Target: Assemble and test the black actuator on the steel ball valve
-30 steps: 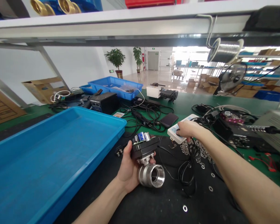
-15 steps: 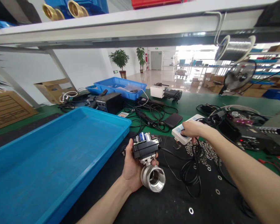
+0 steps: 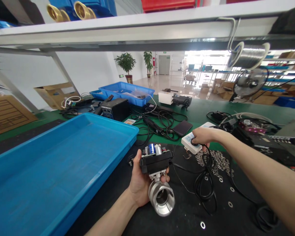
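My left hand is closed around a motorized ball valve, held up over the black mat. Its black actuator housing is uncovered on top, with a circuit board and blue and silver capacitors showing. Below the housing, the steel valve body points its threaded opening towards me. A black cable runs from the actuator and lies coiled on the mat. With my right hand I grip a black plug at the white power strip. My fingers partly cover the plug, so how deep it sits is hidden.
A large blue tray fills the left side. Many metal washers lie scattered beside the power strip. Behind are a phone, tangled cables, a black box and a blue bin. A solder spool hangs from the shelf overhead.
The valve in my left hand has dropped slightly, and its opening looks a little larger. My right hand stays on the plug at the power strip. The view has shifted slightly.
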A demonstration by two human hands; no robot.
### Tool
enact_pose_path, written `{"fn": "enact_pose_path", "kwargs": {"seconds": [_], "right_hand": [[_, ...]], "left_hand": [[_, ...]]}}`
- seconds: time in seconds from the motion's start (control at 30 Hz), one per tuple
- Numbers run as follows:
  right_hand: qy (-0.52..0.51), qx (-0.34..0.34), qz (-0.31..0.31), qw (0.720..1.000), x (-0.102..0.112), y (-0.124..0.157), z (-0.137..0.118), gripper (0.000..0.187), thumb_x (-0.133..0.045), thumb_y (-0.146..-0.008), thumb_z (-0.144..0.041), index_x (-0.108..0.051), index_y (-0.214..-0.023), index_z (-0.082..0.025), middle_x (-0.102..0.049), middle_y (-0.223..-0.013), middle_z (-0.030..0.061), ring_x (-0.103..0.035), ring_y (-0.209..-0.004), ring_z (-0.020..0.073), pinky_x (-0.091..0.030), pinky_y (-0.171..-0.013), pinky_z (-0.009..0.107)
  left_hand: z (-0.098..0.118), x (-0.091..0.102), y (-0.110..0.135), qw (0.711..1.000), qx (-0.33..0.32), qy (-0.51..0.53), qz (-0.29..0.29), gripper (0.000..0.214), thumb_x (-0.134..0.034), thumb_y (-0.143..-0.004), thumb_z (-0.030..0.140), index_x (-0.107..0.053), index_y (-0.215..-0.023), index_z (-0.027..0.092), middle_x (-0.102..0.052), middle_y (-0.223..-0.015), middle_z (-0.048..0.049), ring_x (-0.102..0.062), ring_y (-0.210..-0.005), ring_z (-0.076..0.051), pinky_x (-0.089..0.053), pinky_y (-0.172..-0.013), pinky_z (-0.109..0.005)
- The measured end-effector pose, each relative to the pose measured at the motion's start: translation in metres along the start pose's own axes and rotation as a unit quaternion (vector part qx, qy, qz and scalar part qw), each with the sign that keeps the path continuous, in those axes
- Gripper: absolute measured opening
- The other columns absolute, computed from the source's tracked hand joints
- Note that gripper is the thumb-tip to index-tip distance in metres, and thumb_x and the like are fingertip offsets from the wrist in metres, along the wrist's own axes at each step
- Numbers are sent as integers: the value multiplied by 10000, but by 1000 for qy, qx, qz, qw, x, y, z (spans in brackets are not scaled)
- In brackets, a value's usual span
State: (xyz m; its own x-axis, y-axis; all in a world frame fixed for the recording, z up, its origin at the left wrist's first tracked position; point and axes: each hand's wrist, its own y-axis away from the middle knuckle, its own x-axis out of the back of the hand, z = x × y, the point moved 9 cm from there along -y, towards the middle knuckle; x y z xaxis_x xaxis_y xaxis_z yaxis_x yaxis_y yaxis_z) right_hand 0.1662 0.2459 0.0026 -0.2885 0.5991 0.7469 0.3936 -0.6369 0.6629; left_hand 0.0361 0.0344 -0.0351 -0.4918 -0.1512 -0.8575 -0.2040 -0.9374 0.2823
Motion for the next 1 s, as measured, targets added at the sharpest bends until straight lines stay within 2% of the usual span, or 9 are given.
{"fn": "enact_pose_path", "kwargs": {"seconds": [0.33,0.47,0.53,0.63,0.73,0.8,0.87,0.93,1.0], "right_hand": [[-141,49,-18,989,3,-2,14,323,-580,-1035,-418,-623,-1169,-127,-693,-915,35,-685,-719,137,-603,-661,299],[-184,60,-22,981,6,1,17,275,-614,-1018,-380,-620,-1120,-125,-688,-870,24,-686,-683,135,-602,-622,288],[-207,72,-3,976,12,9,16,245,-640,-999,-365,-611,-1044,-126,-685,-833,20,-687,-661,138,-596,-598,283],[-264,108,63,956,27,36,13,287,-690,-955,-406,-550,-969,-157,-692,-802,34,-710,-667,182,-585,-552,287],[-354,141,133,915,37,84,10,380,-678,-937,-532,-496,-950,-199,-671,-761,31,-720,-697,223,-575,-525,287],[-424,143,173,877,37,120,13,419,-652,-930,-598,-487,-941,-213,-643,-778,22,-686,-656,191,-558,-507,270],[-487,133,222,834,29,154,26,412,-600,-947,-620,-522,-1034,-226,-660,-1007,60,-658,-677,146,-574,-545,263],[-541,101,259,794,7,179,53,484,-491,-979,-640,-577,-1222,-231,-643,-1217,148,-664,-708,152,-568,-527,266],[-635,17,261,727,-39,191,93,506,-568,-915,-646,-657,-1234,-263,-680,-1164,183,-702,-747,221,-599,-560,345]], "left_hand": [[1,3,0,1000,9,5,10,833,-472,-758,893,-692,-1036,140,-671,-844,-71,-626,-628,-142,-524,-665,-259],[-1,7,0,1000,14,-4,28,833,-485,-768,879,-702,-1052,126,-688,-868,-82,-648,-653,-161,-545,-654,-269],[-1,9,0,999,12,-9,38,841,-495,-767,876,-710,-1034,108,-696,-867,-91,-653,-660,-164,-551,-652,-268],[-1,13,-1,999,10,-11,49,846,-517,-761,873,-719,-1015,91,-705,-870,-100,-656,-669,-168,-557,-649,-270],[0,17,-1,998,7,-4,56,832,-554,-754,861,-720,-1029,93,-715,-881,-96,-661,-681,-172,-571,-665,-282],[1,20,-2,998,6,5,60,824,-575,-748,857,-719,-1029,95,-722,-881,-97,-666,-693,-174,-586,-689,-296],[1,22,-2,998,7,18,62,825,-591,-737,861,-715,-1034,101,-730,-872,-100,-674,-707,-177,-605,-724,-314],[1,22,-3,998,4,31,62,828,-599,-730,864,-708,-1070,117,-740,-885,-100,-683,-722,-175,-615,-751,-317],[2,21,-4,998,0,38,55,851,-592,-723,879,-700,-1104,126,-747,-913,-104,-689,-730,-176,-619,-753,-315]]}}
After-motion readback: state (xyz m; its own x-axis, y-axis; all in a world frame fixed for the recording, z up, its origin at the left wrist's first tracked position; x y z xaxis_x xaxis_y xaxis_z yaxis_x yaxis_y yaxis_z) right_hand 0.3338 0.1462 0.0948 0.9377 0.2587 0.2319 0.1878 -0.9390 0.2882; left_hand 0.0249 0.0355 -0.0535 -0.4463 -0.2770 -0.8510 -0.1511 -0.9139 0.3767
